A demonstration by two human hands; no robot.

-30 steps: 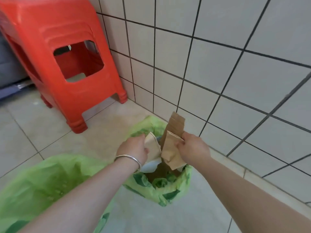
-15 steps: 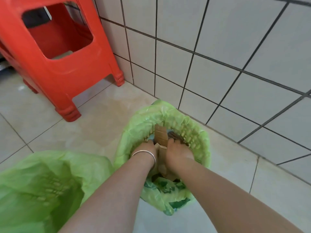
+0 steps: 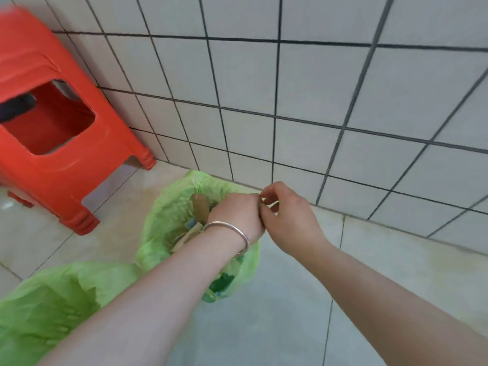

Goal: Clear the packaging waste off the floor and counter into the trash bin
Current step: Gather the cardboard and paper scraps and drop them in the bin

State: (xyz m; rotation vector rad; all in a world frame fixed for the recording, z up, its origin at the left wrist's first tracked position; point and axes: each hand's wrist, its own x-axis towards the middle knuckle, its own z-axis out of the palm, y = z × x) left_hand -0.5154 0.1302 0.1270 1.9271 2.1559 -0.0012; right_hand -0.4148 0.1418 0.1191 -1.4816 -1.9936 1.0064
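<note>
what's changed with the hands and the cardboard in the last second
The cardboard went from held above the bin down into it. Both hands pushed it in, then rose; the left hand and right hand now meet above the rim. The stool stayed put.

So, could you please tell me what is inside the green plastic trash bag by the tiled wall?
Brown cardboard pieces stick up inside the green plastic trash bag; the left hand covers the rest.

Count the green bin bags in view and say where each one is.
2. One green bag lines the bin by the wall, under both hands, with cardboard inside. The other green bag is at the lower left, partly cut off. Others may lie out of frame.
</note>
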